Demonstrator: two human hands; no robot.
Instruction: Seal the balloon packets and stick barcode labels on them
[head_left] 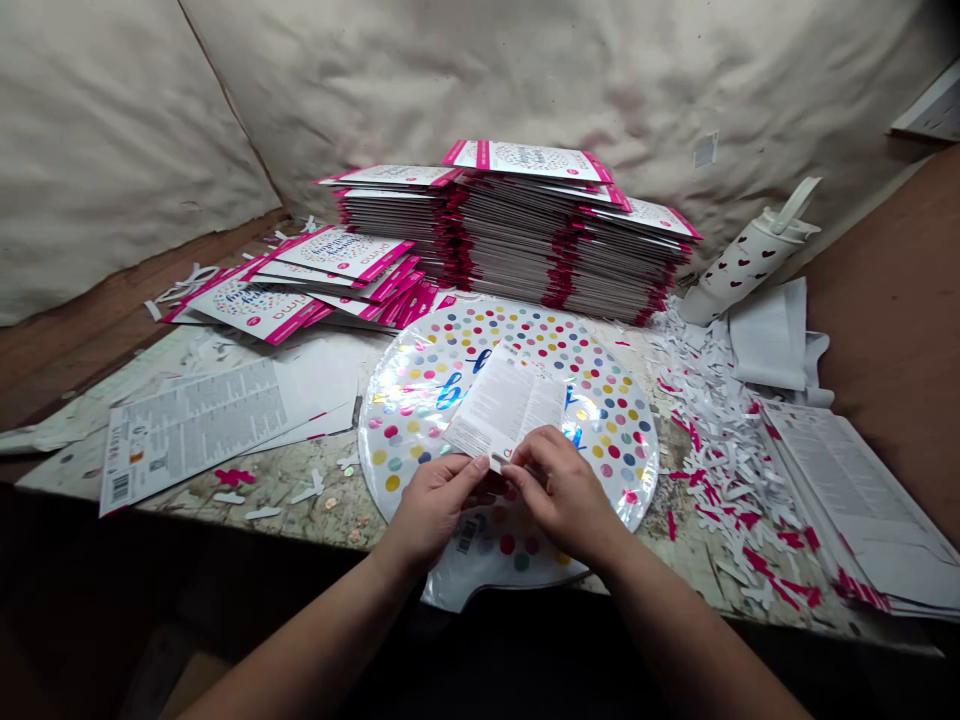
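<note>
Both my hands are at the near end of a white printed card (504, 402) with small grey text, tilted above the table. My left hand (441, 492) pinches its lower edge between thumb and fingers. On the right of that edge, my right hand (561, 487) closes its thumb and fingertips on the card's corner. Directly beneath lies a round, flat foil balloon (619, 425) with coloured dots and blue lettering, partly covered by the card and hands. Its tail end (459, 578) reaches past the table's front edge.
Tall stacks of pink-edged packets (510, 235) stand at the back, with a looser pile (330, 260) on their left. Printed card sheets (195, 430) lie at left; more sheets (862, 480) lie at right. Paper scraps (720, 440) spread near a leaning heart-patterned tumbler (742, 265).
</note>
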